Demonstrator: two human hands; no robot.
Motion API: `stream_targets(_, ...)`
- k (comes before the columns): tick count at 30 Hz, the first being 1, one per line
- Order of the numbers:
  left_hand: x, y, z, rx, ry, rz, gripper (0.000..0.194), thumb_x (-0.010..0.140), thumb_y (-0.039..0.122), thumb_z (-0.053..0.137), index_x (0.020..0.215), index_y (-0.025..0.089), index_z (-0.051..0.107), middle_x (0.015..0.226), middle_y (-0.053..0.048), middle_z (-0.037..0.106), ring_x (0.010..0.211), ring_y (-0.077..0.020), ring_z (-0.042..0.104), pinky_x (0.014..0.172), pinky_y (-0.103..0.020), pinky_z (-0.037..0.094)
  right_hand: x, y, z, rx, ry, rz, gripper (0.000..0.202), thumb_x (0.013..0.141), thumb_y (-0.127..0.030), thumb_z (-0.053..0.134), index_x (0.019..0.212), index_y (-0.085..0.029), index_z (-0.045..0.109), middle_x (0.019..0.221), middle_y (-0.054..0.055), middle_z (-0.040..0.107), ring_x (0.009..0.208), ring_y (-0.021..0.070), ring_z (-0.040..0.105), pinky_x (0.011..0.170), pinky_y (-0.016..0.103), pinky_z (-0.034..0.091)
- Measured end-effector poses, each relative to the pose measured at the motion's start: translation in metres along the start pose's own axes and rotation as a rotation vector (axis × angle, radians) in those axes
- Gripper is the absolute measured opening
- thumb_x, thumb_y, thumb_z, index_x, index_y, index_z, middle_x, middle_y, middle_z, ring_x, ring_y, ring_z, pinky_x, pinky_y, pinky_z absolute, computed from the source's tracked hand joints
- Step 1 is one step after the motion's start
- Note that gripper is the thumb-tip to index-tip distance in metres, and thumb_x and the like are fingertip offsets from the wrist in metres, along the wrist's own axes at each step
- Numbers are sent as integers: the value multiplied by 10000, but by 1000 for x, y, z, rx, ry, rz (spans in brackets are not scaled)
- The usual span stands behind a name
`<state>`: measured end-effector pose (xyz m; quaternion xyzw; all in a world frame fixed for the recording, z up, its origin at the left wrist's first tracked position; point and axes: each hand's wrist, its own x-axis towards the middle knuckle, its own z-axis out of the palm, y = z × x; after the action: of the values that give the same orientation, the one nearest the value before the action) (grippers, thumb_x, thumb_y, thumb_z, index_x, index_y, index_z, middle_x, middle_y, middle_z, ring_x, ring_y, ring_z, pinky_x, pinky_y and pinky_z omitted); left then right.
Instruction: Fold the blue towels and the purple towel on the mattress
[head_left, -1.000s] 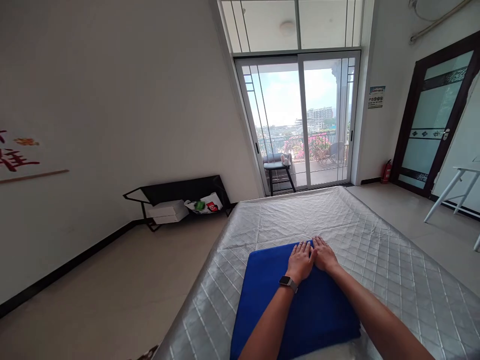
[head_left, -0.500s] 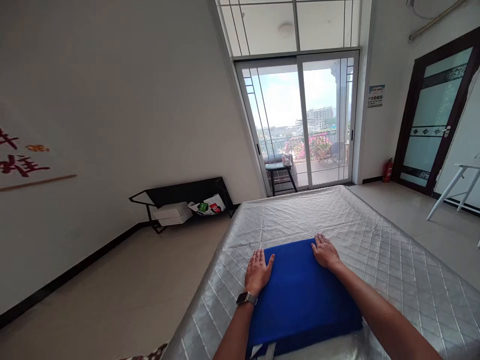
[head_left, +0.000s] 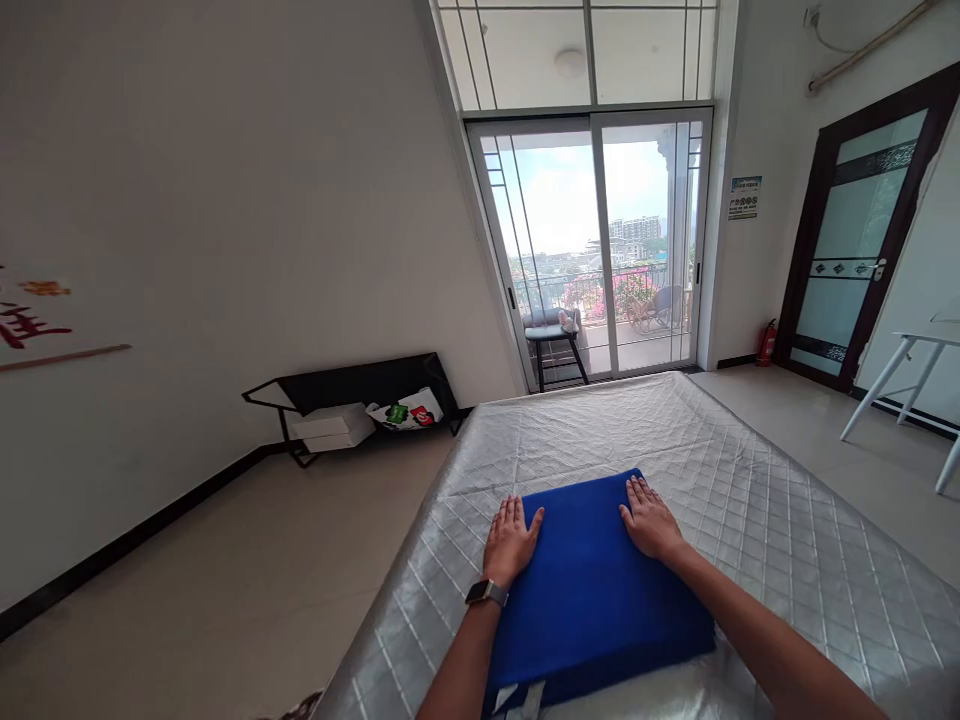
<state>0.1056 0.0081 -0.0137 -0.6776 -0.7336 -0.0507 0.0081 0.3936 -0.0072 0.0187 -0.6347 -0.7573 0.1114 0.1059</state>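
A folded blue cloth bundle (head_left: pixel 581 590) lies on the silver quilted mattress (head_left: pixel 765 520), its far edge narrower in view than its near one. My left hand (head_left: pixel 511 540) rests flat on its far left edge, fingers pointing away from me and thumb spread. On the far right edge my right hand (head_left: pixel 651 518) also lies flat, fingers extended just short of the far right corner. A watch (head_left: pixel 486 592) is on my left wrist. Pale strap-like ends (head_left: pixel 525 694) stick out at the near left of the bundle. Neither hand grasps anything.
A black low rack (head_left: pixel 360 385) with a white box (head_left: pixel 330 428) and a printed bag (head_left: pixel 409 412) stands by the left wall. Beyond the mattress are a dark stool (head_left: pixel 553 335) and a sliding glass door (head_left: pixel 600 250). A white-legged table (head_left: pixel 885 385) stands right.
My right hand has slid slightly toward me along the bundle's right edge, uncovering its far corner. The left hand stays at the left edge. The view has shifted a little.
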Motion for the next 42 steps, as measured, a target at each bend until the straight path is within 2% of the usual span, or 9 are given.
stream_targets(5,8,9,-9,36,12,9,816,1004,587,172,1500,-32,363,1570,-274,320,1491,-358,265,1204,-507,247,0,-4,-3,19,-13,18,667,1018,-392,215,1580,-33,225,1660,116,174,1542,223,132,1240,381,145)
stream_targets(9,3,68,-13,-1,132,169,723,1032,550,199,1492,38,422,1567,-234,363,1482,-325,304,1193,-492,302,-1,-5,-4,30,-12,12,669,1018,-392,223,1577,-25,228,1658,125,174,1541,229,134,1239,389,151)
stream_targets(12,-13,124,-10,-64,113,370,632,1053,484,235,1485,75,452,1557,-192,407,1469,-272,345,1189,-434,339,-1,-3,-3,20,-4,-5,659,1012,-364,238,1569,-12,245,1653,141,181,1540,239,140,1234,404,171)
stream_targets(15,-27,149,-6,-80,96,439,619,1057,480,240,1494,92,444,1564,-160,402,1475,-261,333,1203,-442,321,0,-2,-1,0,5,-23,647,1006,-331,251,1561,1,260,1650,152,193,1537,247,154,1230,411,186)
stream_targets(18,-34,132,-4,-58,121,392,623,1050,502,261,1496,109,447,1565,-148,399,1477,-270,326,1206,-469,317,0,-1,0,7,16,-23,663,1010,-370,256,1564,-6,258,1648,152,200,1536,242,163,1229,407,189)
stream_targets(25,-55,28,11,60,158,202,708,1030,549,235,1509,60,414,1573,-167,373,1471,-299,334,1206,-479,315,0,-1,1,14,16,5,670,1019,-405,225,1577,-35,244,1652,129,203,1538,226,151,1234,400,170)
stream_targets(28,-72,2,15,70,183,179,721,1025,561,224,1511,64,412,1572,-167,374,1471,-307,333,1203,-492,315,0,-1,-1,-2,16,-1,673,1020,-410,221,1578,-34,240,1650,132,199,1538,223,154,1234,397,162)
stream_targets(37,-85,12,-7,31,122,108,796,1012,618,222,1520,25,372,1582,-190,342,1480,-307,312,1212,-471,294,-11,-2,-5,-88,37,-37,673,1020,-410,216,1564,-19,275,1640,158,221,1538,233,148,1240,422,139)
stream_targets(42,-87,12,-6,12,146,102,791,1007,622,233,1514,36,393,1577,-183,364,1485,-309,302,1218,-475,283,-33,-1,-3,-53,-15,-48,710,1019,-459,217,1559,-2,276,1640,162,234,1532,240,175,1245,396,162)
